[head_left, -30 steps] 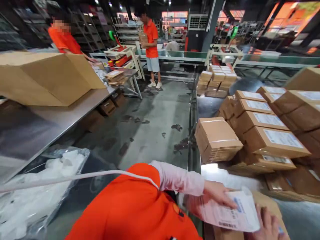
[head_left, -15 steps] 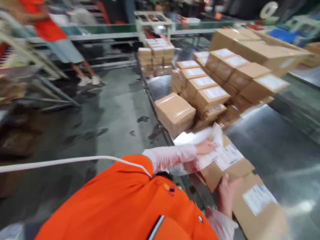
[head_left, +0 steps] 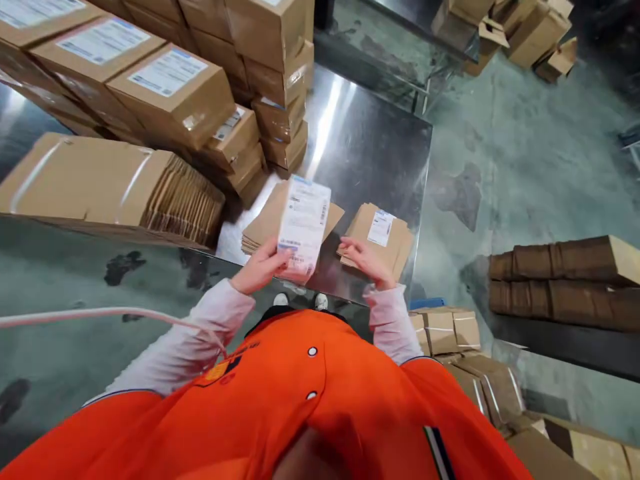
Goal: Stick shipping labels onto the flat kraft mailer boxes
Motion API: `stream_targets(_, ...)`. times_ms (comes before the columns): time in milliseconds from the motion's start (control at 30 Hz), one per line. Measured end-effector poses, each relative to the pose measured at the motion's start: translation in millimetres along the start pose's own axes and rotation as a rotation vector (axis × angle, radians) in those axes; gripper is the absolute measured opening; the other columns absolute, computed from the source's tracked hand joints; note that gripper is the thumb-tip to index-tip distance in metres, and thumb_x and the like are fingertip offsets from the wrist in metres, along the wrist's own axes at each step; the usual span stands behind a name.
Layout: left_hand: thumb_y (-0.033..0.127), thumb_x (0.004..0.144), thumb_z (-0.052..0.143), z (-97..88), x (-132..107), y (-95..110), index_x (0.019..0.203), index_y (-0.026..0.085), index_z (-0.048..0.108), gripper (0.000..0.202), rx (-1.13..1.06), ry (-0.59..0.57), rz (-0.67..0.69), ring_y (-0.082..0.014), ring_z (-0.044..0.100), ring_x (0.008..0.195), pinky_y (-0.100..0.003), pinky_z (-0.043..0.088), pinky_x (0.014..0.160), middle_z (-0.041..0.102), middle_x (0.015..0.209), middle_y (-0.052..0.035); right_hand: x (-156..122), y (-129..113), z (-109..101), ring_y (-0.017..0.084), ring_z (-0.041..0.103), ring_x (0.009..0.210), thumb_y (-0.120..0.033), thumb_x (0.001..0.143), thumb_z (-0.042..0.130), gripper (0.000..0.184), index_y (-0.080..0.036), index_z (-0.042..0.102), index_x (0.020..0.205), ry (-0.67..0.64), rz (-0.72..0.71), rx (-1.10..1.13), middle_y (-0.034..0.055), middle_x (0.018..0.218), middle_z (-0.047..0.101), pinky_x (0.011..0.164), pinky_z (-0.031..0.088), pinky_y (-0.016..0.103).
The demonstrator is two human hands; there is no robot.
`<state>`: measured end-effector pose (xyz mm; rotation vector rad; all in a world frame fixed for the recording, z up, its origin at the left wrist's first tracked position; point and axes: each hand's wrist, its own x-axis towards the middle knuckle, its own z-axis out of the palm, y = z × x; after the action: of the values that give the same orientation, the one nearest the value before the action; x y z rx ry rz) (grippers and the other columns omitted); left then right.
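My left hand point(head_left: 263, 267) is closed on a stack of white printed shipping labels point(head_left: 305, 223), gripping its lower left edge. The labels are held over a pile of flat, folded cardboard boxes point(head_left: 263, 217), hiding the pile's middle. My right hand point(head_left: 367, 260) hovers at or touches the near left edge of a second pile of flat cardboard boxes point(head_left: 401, 240); contact is unclear. Its fingers are partly stretched out and apart, with nothing seen in them. A shipping label point(head_left: 381, 228) sits on that pile's top box.
Taped, labelled cartons point(head_left: 173, 100) are stacked on the metal table point(head_left: 380, 133) at left. A strapped bundle of flat boxes point(head_left: 80, 173) lies along its front edge. More bundles point(head_left: 445, 330) stand to my right, and dark brown bundles point(head_left: 560, 280) farther right. A pale cord point(head_left: 125, 312) crosses at left.
The view has swung right and down over the table. My left hand still holds the labels, now steadier over the left pile. My right hand is by the right pile's near edge.
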<state>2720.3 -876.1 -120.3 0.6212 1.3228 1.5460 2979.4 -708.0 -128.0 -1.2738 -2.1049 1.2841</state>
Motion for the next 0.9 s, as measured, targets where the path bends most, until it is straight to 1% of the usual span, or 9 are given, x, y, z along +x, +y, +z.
stream_targets(67, 0.049, 0.061, 0.090, 8.8, -11.7, -6.1, 0.103, 0.020, 0.076, 0.053, 0.084, -0.109, -0.082, -0.0281, 0.070, 0.107, -0.037, 0.056, 0.094, 0.077, 0.109, -0.0098, -5.8, -17.9, 44.6, 0.025, 0.073, 0.107, -0.049, 0.079, 0.074, 0.051, -0.016, 0.071, 0.118, -0.292, -0.040, 0.290, 0.0129, 0.116, 0.076, 0.099, 0.059, 0.041)
stream_targets(133, 0.051, 0.059, 0.091, 13.8, -16.6, -8.0, 0.096, 0.018, 0.078, 0.052, 0.112, -0.178, -0.153, -0.0295, 0.071, 0.103, -0.039, 0.056, 0.093, 0.078, 0.102, -0.0111, -16.6, -32.0, 87.7, 0.026, 0.073, 0.111, -0.051, 0.078, 0.077, 0.052, -0.017, 0.072, 0.116, -0.281, -0.004, 0.500, 0.0123, 0.123, 0.076, 0.100, 0.059, 0.041)
stream_targets(233, 0.051, 0.053, 0.094, 13.2, -11.9, -7.7, 0.098, 0.015, 0.078, 0.060, 0.051, -0.026, -0.135, -0.0279, 0.071, 0.098, -0.038, 0.056, 0.090, 0.078, 0.099, -0.0114, -29.7, -41.1, 124.1, 0.027, 0.074, 0.109, -0.054, 0.078, 0.077, 0.047, -0.016, 0.075, 0.106, -0.196, 0.110, 0.510, 0.0117, 0.116, 0.078, 0.100, 0.059, 0.041)
stream_targets(333, 0.055, 0.045, 0.094, 8.1, -3.6, -10.5, 0.088, 0.013, 0.076, 0.063, 0.006, 0.129, -0.169, -0.0229, 0.068, 0.077, -0.034, 0.055, 0.073, 0.076, 0.084, -0.0098, -23.6, -45.9, 123.2, 0.026, 0.076, 0.100, -0.046, 0.069, 0.086, 0.046, -0.015, 0.076, 0.103, -0.251, 0.130, 0.401, 0.0112, 0.108, 0.080, 0.092, 0.061, 0.039)
stream_targets(433, 0.057, 0.042, 0.093, 5.4, -2.2, -16.9, 0.078, 0.014, 0.074, 0.059, 0.036, 0.128, -0.239, -0.0192, 0.061, 0.063, -0.030, 0.050, 0.061, 0.072, 0.072, -0.0071, -5.2, -57.1, 104.7, 0.022, 0.075, 0.094, -0.040, 0.075, 0.082, 0.038, -0.016, 0.077, 0.104, -0.129, 0.031, 0.313, 0.0091, 0.106, 0.080, 0.087, 0.061, 0.033)
stream_targets(567, 0.060, 0.051, 0.087, 3.7, -5.4, -25.6, 0.061, 0.015, 0.065, 0.051, 0.162, 0.150, -0.188, -0.0142, 0.052, 0.054, -0.026, 0.040, 0.053, 0.062, 0.058, -0.0027, 7.5, -73.8, 89.7, 0.018, 0.074, 0.081, -0.036, 0.083, 0.075, 0.020, -0.018, 0.082, 0.091, -0.121, -0.069, 0.093, 0.0041, 0.090, 0.081, 0.081, 0.058, 0.030)
stream_targets(700, 0.064, 0.060, 0.082, -2.2, -0.5, -28.6, 0.049, 0.019, 0.048, 0.058, 0.249, 0.180, -0.139, -0.0109, 0.044, 0.050, -0.024, 0.034, 0.050, 0.049, 0.048, 0.0012, 7.2, -77.0, 99.8, 0.017, 0.072, 0.076, -0.037, 0.083, 0.076, 0.021, -0.017, 0.081, 0.088, -0.077, 0.002, 0.060, 0.0031, 0.083, 0.080, 0.074, 0.056, 0.027)
stream_targets(800, 0.062, 0.054, 0.088, -14.2, 9.1, -24.0, 0.064, 0.016, 0.063, 0.053, 0.193, 0.092, -0.199, -0.0145, 0.055, 0.059, -0.025, 0.043, 0.055, 0.064, 0.063, -0.0024, 15.9, -73.7, 111.4, 0.016, 0.069, 0.072, -0.037, 0.084, 0.074, 0.022, -0.015, 0.079, 0.084, -0.102, 0.053, 0.041, 0.0024, 0.077, 0.076, 0.069, 0.053, 0.025)
stream_targets(900, 0.049, 0.043, 0.095, -33.5, 21.7, -17.1, 0.084, 0.013, 0.075, 0.059, 0.177, -0.126, -0.389, -0.0207, 0.065, 0.072, -0.029, 0.052, 0.065, 0.075, 0.081, -0.0074, 41.4, -70.0, 114.1, 0.016, 0.068, 0.079, -0.034, 0.084, 0.073, 0.020, -0.016, 0.075, 0.078, -0.071, 0.006, -0.067, 0.0027, 0.082, 0.075, 0.077, 0.053, 0.027)
